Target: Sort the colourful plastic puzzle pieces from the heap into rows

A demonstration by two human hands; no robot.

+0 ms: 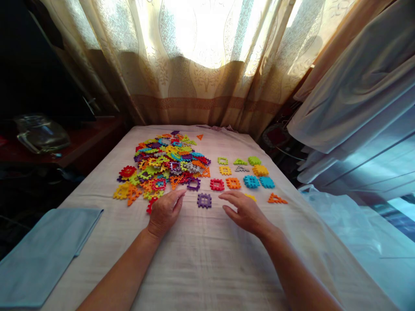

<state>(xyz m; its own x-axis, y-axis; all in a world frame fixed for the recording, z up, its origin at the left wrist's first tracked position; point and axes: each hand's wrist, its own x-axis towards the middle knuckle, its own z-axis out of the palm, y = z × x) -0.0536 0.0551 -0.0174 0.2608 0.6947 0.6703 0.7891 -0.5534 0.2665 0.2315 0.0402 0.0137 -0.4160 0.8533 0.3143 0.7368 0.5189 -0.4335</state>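
My left hand [164,212] hovers at the front of a heap of plastic interlocking tiles [175,156], fingers stretched and the thumb apart, nothing in it. It partly covers a red tile [150,204]. Opposite, my right hand [244,212] is also spread and holds nothing; a yellow tile [250,197] shows just behind it. Between the two hands lies a purple square window tile [204,200], touched by neither. A second purple square frame [193,184] is just beyond it. Behind my right hand sit a red square frame [217,185] and an orange square frame [233,183].
Sorted tiles lie on the right, among them blue squares [251,182], yellow squares [260,170], green squares [254,160] and an orange triangle [277,198]. A folded blue cloth [48,255] covers the left edge of the white-clothed table [201,268]. Patterned curtains [191,82] hang behind.
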